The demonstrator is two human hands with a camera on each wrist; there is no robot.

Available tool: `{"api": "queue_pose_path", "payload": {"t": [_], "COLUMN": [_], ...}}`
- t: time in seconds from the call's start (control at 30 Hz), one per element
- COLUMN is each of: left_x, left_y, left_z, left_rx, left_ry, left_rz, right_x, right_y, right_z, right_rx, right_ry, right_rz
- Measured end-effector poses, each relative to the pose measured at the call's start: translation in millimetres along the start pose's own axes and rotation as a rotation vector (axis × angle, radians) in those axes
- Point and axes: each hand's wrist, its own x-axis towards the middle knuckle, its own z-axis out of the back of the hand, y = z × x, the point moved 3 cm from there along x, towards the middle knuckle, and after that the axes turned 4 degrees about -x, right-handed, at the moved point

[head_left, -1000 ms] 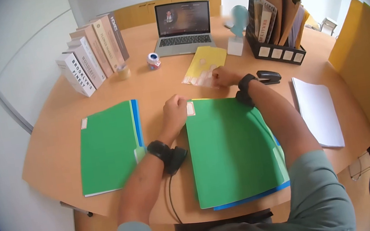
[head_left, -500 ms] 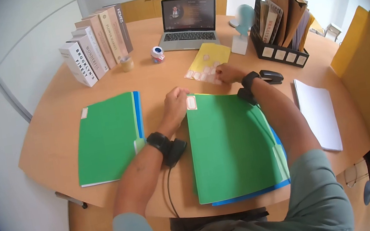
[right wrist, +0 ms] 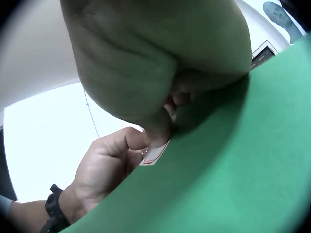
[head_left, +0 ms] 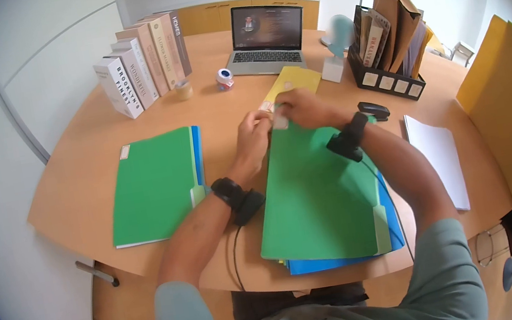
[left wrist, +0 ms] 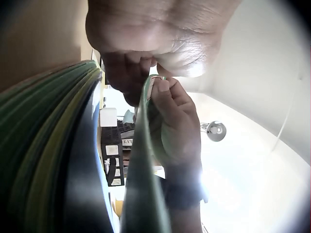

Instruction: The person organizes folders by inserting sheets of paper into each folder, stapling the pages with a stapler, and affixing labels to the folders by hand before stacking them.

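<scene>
- Pinching is observed at the far left corner of the upper green folder (head_left: 322, 196), where both hands are brought close together.
- By the right hand (head_left: 307, 109), the corner is gripped between thumb and fingers; the thumb (right wrist: 158, 136) is pressed on the red-bordered label (right wrist: 155, 154).
- By the left hand (head_left: 254, 137), the folder's edge is pinched beside the label with curled fingers; the exact placement of its fingertips is partly hidden.
- The held corner is raised from the folder stack (left wrist: 48, 136), and a gap is seen between them in the left wrist view.
- A blue folder (head_left: 346, 261) is exposed below the green one at the near edge.
- The yellow sticker sheet (head_left: 300, 78) is placed just beyond the hands and partly covered by them.
- A second green folder (head_left: 157, 189) is laid on the table (head_left: 80, 168), to the left of the left arm.
- To the right of the right arm, white paper (head_left: 436, 158) is laid flat; a black stapler (head_left: 373, 111) is found near the right wrist.
- At the back, a laptop (head_left: 266, 34) is stood open between upright books (head_left: 145, 70) and a filled black organiser (head_left: 391, 83).
</scene>
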Motion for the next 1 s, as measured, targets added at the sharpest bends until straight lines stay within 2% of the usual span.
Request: {"api": "queue_pose_path", "payload": {"t": [0.07,0.1,0.17,0.2,0.23,0.27,0.33,0.37,0.47,0.5,0.57,0.6,0.63,0.7,0.77,0.8,0.87,1.0], "left_x": [-8,-8,-20,-22,-22,-25,-33,-39,-45,-44,-37,-34,-34,-35,-39,-37,-40,-72], "left_y": [-11,-6,-16,-16,-16,-17,-19,-22,-31,-31,-34,-47,-62,-86,-115,-117,-124,-129], "left_z": [-14,-18,-31,-34,-38,-43,-52,-56,-59,-52,-23,-2,25,86,160,203,283,340], "left_rx": [0.087,0.143,0.260,0.272,0.282,0.290,0.216,0.177,0.259,0.311,0.413,0.478,0.542,0.480,0.719,0.731,0.833,0.764], "left_ry": [0.088,0.155,0.297,0.323,0.355,0.391,0.383,0.383,0.323,0.316,0.304,0.263,0.222,0.095,-0.035,-0.193,-0.392,-0.560], "left_rz": [0.041,-0.004,0.025,0.053,0.082,0.112,0.150,0.170,0.159,0.098,-0.029,-0.038,-0.047,-0.027,-0.091,-0.026,0.103,0.195], "right_x": [-6,-11,-20,-26,-34,-40,-53,-56,-57,-57,-66,-71,-83,-112,-139,-151,-169,-185], "right_y": [-14,-15,-17,-12,3,8,16,27,14,3,11,16,17,22,17,12,-1,-21], "right_z": [19,35,62,72,79,78,79,85,87,84,92,100,107,120,125,126,127,125], "right_rx": [-0.066,-0.080,-0.118,0.038,-0.029,-0.093,-0.229,-0.064,-0.118,-0.073,0.142,0.247,0.364,0.485,0.573,0.597,0.654,0.733], "right_ry": [-0.109,-0.169,-0.178,-0.111,-0.069,-0.106,-0.183,-0.148,-0.212,-0.274,-0.331,-0.360,-0.340,-0.374,-0.397,-0.400,-0.406,-0.432], "right_rz": [0.009,0.007,-0.055,-0.119,-0.098,-0.107,-0.140,-0.234,-0.224,-0.157,-0.171,-0.176,-0.209,-0.258,-0.317,-0.351,-0.388,-0.385]}}
